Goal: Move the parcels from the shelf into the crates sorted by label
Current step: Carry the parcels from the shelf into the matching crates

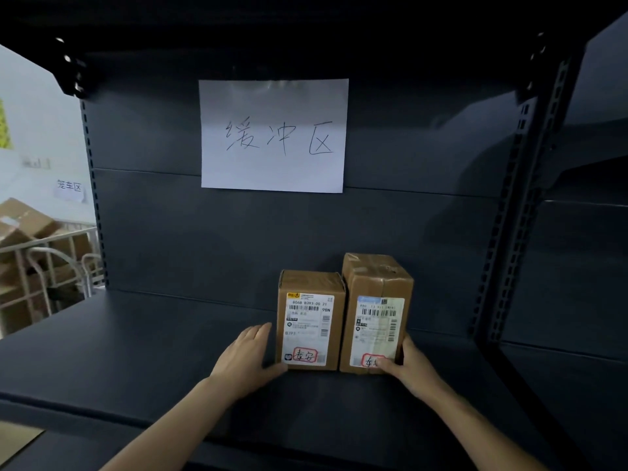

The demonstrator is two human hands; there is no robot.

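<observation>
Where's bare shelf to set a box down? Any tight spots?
Widest: shelf board left of the left parcel, out to the left upright. Narrower strip between the right parcel and right upright. Crowded: parcels stand side by side with no visible gap, left hand and right hand flanking them.

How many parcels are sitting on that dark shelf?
2. On the shelf, the shorter parcel stands left, the left hand against its side. The taller parcel stands close beside it on the right, held by the right hand. Any behind them would be hidden.
</observation>
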